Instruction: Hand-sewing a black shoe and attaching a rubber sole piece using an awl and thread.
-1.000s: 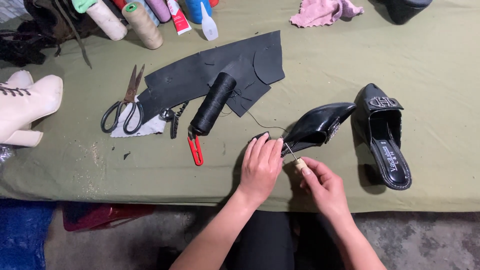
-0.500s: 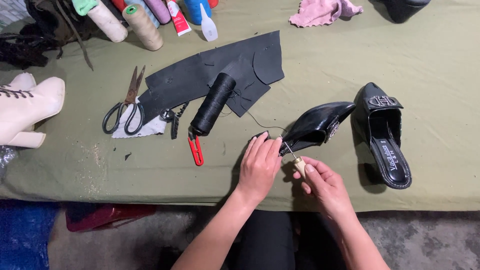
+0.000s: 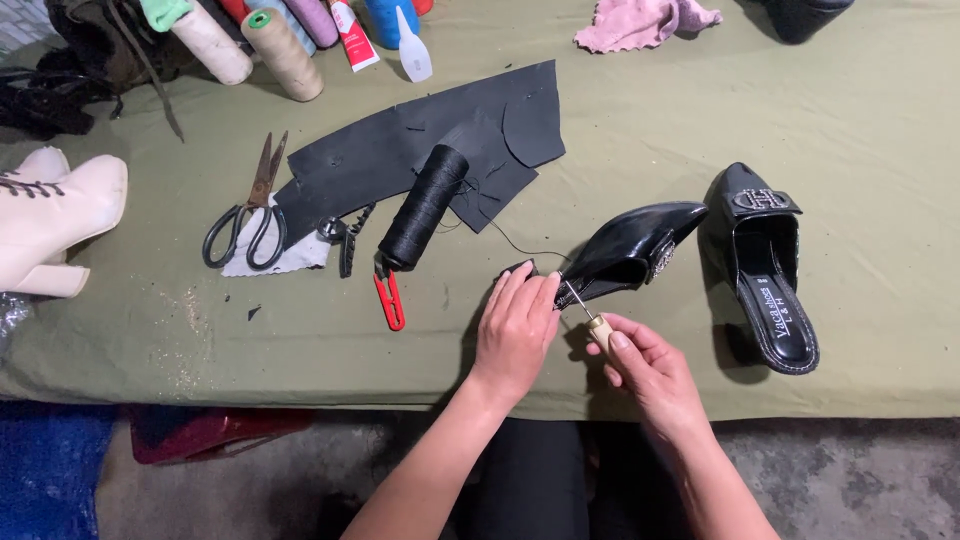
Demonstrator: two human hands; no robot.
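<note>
A glossy black pointed shoe point(image 3: 632, 250) lies on its side on the green cloth. My left hand point(image 3: 515, 330) presses down on its heel end. My right hand point(image 3: 645, 368) grips a small awl with a wooden handle point(image 3: 598, 328), its thin metal tip set against the shoe's back edge. A black thread runs from the shoe to a spool of black thread point(image 3: 424, 207) lying on a sheet of black leather point(image 3: 430, 150). The matching black shoe point(image 3: 767, 270) with a metal buckle stands upright just to the right.
Scissors point(image 3: 250, 210), a red thread snipper point(image 3: 390, 298) and a small metal tool lie left of the spool. A cream boot point(image 3: 55, 220) sits at the left edge. Thread cones point(image 3: 285, 50), a glue tube and bottles line the back; a pink rag point(image 3: 645, 22) lies far right.
Barely anything has moved. Both hands stay on the shoe and awl in the same spot.
</note>
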